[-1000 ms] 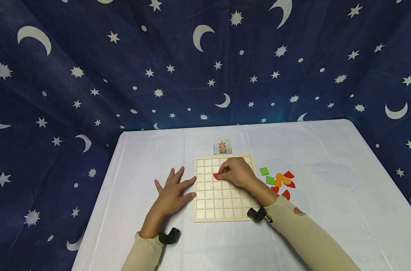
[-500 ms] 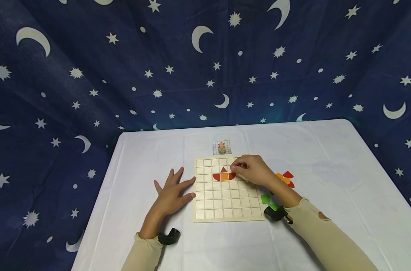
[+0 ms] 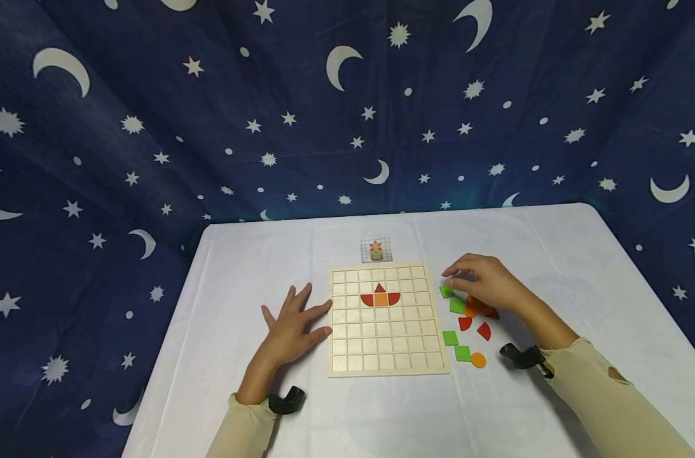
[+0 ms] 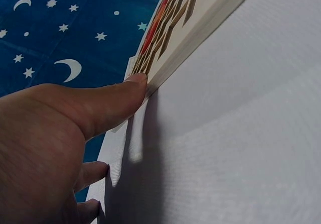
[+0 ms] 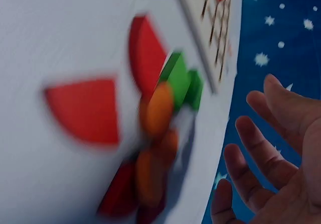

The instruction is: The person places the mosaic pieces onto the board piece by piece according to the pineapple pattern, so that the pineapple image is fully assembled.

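Observation:
My left hand [image 3: 292, 332] lies spread flat on the white cloth, its thumb and index finger touching the left edge of a wooden grid board [image 3: 390, 346]. In the left wrist view the thumb [image 4: 113, 103] meets the board's rim. On the board sit a red triangle [image 3: 379, 288], an orange square [image 3: 381, 299] below it, and a red quarter-circle [image 3: 367, 300] on each side. My right hand [image 3: 490, 283] hovers over loose pieces right of the board, fingers loosely bent and holding nothing. Beneath and near it are green squares [image 3: 450, 338], orange discs [image 3: 478, 360] and red quarter-circles [image 3: 484, 331], some partly hidden.
A small pattern card [image 3: 376, 249] with a coloured figure on a grid lies behind the board. White cloth [image 3: 255, 261] covers the table, and a dark blue curtain [image 3: 301, 76] with moons and stars hangs behind it. Each wrist carries a black mount [image 3: 287, 401].
My right hand has let go of the red quarter-circle on the board and moved right, over the loose pieces. The pieces on the board are now uncovered. My left hand stays put.

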Tool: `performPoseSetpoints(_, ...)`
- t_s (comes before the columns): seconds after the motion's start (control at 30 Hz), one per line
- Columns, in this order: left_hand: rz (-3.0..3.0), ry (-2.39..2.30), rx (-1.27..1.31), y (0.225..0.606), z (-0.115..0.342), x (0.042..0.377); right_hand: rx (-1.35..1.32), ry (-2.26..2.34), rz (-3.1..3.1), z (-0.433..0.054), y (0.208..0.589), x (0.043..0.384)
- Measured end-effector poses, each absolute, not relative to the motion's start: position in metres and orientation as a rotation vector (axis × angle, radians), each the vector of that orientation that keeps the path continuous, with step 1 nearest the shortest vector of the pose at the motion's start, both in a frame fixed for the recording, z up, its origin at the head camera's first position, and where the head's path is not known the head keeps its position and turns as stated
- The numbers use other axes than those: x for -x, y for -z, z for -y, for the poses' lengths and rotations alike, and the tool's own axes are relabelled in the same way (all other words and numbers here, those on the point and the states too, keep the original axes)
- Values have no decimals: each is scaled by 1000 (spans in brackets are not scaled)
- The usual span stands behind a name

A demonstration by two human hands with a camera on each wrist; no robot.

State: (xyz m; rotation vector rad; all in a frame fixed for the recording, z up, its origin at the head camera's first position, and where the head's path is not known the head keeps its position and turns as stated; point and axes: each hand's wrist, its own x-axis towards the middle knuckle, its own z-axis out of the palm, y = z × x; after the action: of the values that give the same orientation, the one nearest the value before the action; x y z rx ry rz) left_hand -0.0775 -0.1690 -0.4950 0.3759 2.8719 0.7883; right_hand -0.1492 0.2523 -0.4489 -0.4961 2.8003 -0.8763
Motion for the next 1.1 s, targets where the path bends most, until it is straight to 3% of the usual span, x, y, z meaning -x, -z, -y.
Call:
performPoseSetpoints(0.47, -2871, -789, -372, 494, 168, 77, 444, 706, -2745, -302, 464, 141)
performPoseSetpoints(1.1, -2873, -786, -357, 494, 167, 77, 519, 733, -2798, -302, 474, 131)
